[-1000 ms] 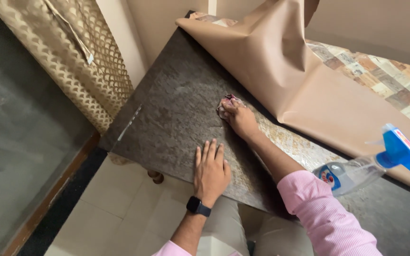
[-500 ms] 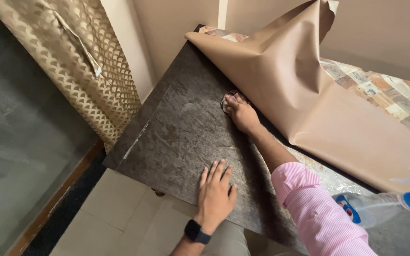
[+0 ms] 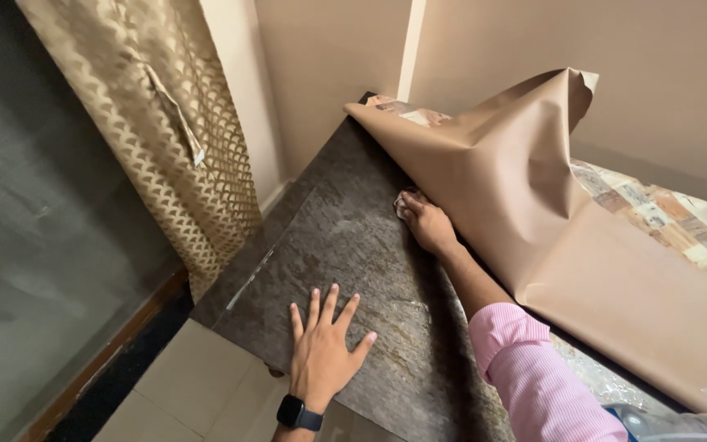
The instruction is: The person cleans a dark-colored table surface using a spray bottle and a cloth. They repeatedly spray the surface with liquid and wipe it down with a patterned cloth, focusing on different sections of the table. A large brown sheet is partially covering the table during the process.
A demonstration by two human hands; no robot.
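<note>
My right hand (image 3: pixel 425 223) presses a small crumpled cloth (image 3: pixel 401 204) onto the dark brown stone-look tabletop (image 3: pixel 345 245), right beside the folded-back edge of a tan table cover (image 3: pixel 517 196). Most of the cloth is hidden under my fingers. My left hand (image 3: pixel 321 348) lies flat on the tabletop near its front edge, fingers spread, holding nothing. It wears a black wrist watch (image 3: pixel 299 414). My right arm has a pink sleeve (image 3: pixel 542 376).
The cover's patterned side (image 3: pixel 681 221) shows at the right. A clear spray bottle with a blue head (image 3: pixel 697 424) peeks in at the bottom right corner. A gold patterned curtain (image 3: pixel 173 139) hangs at the left, beige tiled floor (image 3: pixel 182 385) below, beige wall behind.
My right hand has slid the cloth farther away, up to the folded cover. My left hand has shifted left and spread its fingers. The view tilted up, and the spray bottle has nearly left the frame.
</note>
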